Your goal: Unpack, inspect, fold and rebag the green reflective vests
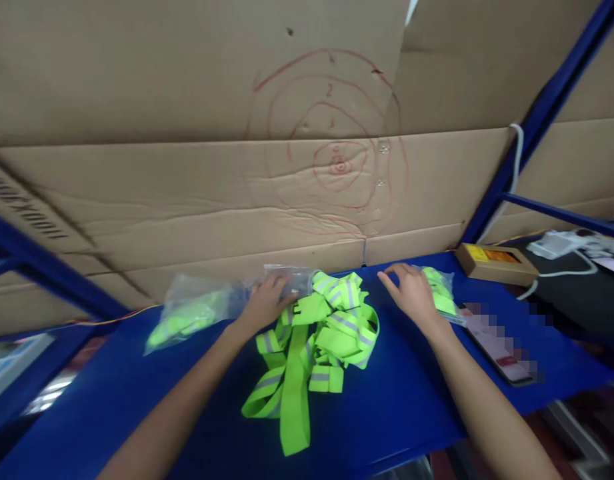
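A tangled heap of neon-yellow straps with grey reflective stripes [344, 327] lies in the middle of the blue shelf. My left hand [267, 300] is at the heap's upper left edge, over a clear plastic bag [299, 277], with thumb and fingers apart; whether it touches the plastic is unclear. To the right of the heap is my right hand [411, 293], its thumb and bent fingers apart and nothing visible between them. Just beyond that hand sits a bag of folded neon-yellow material [441, 290], partly hidden by it. Another bagged neon-yellow bundle [189, 317] lies at the left.
A phone [501, 347] with a blurred screen lies on the right of the blue shelf [387, 413]. Behind it are a small cardboard box [497, 263] and a white cable [567, 272]. Cardboard [187, 180] with red circles stands at the back, between blue posts [541, 120].
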Tool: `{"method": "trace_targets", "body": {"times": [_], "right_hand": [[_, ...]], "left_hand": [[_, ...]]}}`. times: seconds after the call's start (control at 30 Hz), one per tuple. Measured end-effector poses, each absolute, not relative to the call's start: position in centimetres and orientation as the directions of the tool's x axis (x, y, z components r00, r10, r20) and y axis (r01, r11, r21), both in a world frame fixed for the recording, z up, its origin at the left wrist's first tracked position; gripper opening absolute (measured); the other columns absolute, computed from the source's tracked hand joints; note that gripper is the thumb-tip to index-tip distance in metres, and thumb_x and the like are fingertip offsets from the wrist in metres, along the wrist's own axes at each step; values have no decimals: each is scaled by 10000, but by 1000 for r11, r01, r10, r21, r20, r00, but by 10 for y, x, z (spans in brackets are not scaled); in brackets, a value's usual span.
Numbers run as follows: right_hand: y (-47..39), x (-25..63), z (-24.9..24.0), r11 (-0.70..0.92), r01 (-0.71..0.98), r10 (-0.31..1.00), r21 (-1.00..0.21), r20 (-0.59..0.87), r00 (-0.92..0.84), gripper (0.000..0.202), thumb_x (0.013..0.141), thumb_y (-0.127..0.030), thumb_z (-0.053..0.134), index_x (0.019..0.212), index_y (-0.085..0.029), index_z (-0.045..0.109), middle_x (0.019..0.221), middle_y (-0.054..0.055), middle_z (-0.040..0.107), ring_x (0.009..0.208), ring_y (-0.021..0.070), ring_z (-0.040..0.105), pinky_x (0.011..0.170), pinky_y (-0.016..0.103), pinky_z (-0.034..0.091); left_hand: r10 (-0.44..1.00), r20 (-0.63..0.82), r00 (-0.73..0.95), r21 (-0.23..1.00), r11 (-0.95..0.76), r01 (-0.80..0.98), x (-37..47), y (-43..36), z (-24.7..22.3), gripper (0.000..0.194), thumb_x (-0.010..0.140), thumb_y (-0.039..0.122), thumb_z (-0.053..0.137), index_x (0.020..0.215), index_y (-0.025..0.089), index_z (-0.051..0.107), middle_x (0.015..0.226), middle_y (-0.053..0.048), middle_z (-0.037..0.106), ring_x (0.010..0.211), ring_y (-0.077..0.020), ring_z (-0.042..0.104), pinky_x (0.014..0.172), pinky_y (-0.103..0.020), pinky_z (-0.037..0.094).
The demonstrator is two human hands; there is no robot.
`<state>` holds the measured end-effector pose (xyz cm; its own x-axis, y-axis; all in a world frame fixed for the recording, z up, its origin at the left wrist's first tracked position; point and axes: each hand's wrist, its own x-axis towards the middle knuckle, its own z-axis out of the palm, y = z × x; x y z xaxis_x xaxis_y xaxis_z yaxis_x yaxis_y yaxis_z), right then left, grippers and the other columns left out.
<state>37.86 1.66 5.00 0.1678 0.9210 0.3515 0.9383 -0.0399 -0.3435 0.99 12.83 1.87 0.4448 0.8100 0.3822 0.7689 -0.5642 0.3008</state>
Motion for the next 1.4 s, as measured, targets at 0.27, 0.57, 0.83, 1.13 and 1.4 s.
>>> {"method": "trace_targets", "body": {"times": [0.27,0.57,0.83,1.13,1.4], "right_hand": [[14,440,29,-398,875,878,-277,162,450,670,740,-328,819,1371,-208,627,1520,221,513,1395,474,460,1025,666,423],[14,421,52,-175,917,835,-359,440,331,346,885,-295,611,1211,-192,658,1380,138,637,1283,306,605,1088,468,484],[-5,301,89,712,701,319,43,870,-377,340,953,-267,666,1287,-228,618,1404,106,621,1381,241,573,1154,443,511],[-8,293,60,692,620,245,371,687,-684,168,985,-181,652,1140,-206,712,1376,24,695,1402,199,567,1335,450,246],[-15,302,60,621,723,415,302,656,-630,364,997,-109,602,1339,-225,643,1487,34,612,1525,178,404,1356,442,86]], "left_hand": [[744,471,474,231,-623,748,-18,61,13,358,1018,420,474,1171,226,733,1313,-136,683,1234,-323,624,1080,-514,444],[605,598,525,307,-779,547,5,11,28,167,1003,210,577,1060,215,734,1072,-46,769,1012,-204,710,938,-378,501],[784,181,594,971,-45,-237,47,21,95,697,842,781,639,1333,286,662,1293,-98,727,1121,-303,716,838,-376,630],[931,44,361,998,-61,35,52,43,98,451,847,555,768,1185,260,726,1234,-33,749,1138,-252,692,947,-305,579],[939,230,257,916,-298,267,44,51,86,379,864,552,747,1072,241,812,1054,-39,797,931,-209,706,847,-275,552]]}}
